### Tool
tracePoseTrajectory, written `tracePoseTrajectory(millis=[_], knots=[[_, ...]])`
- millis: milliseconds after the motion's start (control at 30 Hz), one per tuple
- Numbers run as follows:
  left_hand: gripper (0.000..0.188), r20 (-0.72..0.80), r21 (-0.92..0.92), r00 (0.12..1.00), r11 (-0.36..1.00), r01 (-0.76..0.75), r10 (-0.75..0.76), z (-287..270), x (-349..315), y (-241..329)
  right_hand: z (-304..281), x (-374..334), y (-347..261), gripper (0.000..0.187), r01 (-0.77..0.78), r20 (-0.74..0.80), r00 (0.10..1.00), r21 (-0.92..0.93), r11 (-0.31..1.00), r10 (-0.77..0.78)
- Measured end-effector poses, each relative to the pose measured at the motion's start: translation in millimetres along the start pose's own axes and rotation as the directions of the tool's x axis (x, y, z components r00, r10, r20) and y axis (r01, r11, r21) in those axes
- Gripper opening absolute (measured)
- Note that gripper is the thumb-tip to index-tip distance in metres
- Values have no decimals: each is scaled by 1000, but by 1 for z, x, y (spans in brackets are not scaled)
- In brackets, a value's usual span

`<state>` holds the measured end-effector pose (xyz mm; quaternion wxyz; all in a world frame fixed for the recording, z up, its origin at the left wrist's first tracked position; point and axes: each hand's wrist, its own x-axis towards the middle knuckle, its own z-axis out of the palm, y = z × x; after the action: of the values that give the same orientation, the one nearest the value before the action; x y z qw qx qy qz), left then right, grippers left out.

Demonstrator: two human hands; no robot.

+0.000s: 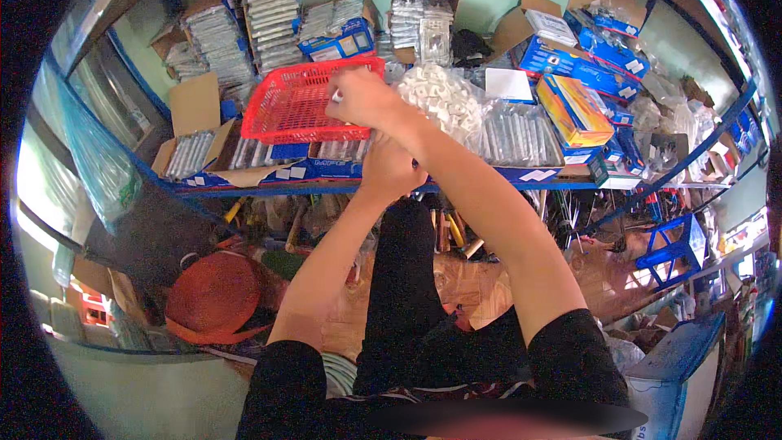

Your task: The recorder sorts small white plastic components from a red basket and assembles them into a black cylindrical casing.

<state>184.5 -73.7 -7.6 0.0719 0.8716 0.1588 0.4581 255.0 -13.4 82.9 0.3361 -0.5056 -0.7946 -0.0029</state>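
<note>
My right hand (364, 100) reaches up and left to the right rim of a red plastic basket (289, 106) on the shelf. Its fingers pinch a small white part (336, 96) at that rim. My left hand (389, 169) is lower, at the blue front edge of the shelf (521, 175), by a row of clear packets in a blue and white box (326, 165). The right forearm crosses above it and hides its fingers. A clear bag of white plastic clips (444, 94) lies just right of my right hand.
The shelf is crowded with open cardboard boxes (195, 114) of packets, stacked packs (273, 12) at the back, and blue and yellow cartons (574, 106) on the right. Below hang tools (448, 232); a coil of orange strap (213, 293) lies lower left.
</note>
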Motion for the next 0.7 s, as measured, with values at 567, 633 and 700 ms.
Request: tracePoseTrajectory(millis=[567, 633, 700], knots=[[34, -44, 105, 999, 994, 5, 0, -12, 12, 16, -138, -123, 81, 25, -197, 232, 957, 86, 977, 173], [33, -49, 107, 999, 994, 6, -1, -10, 11, 17, -131, -128, 82, 24, -261, 300, 921, -1, 965, 249], [33, -49, 113, 999, 994, 9, -4, -11, 10, 16, -127, -126, 80, 23, -279, 277, 923, 9, 960, 266]])
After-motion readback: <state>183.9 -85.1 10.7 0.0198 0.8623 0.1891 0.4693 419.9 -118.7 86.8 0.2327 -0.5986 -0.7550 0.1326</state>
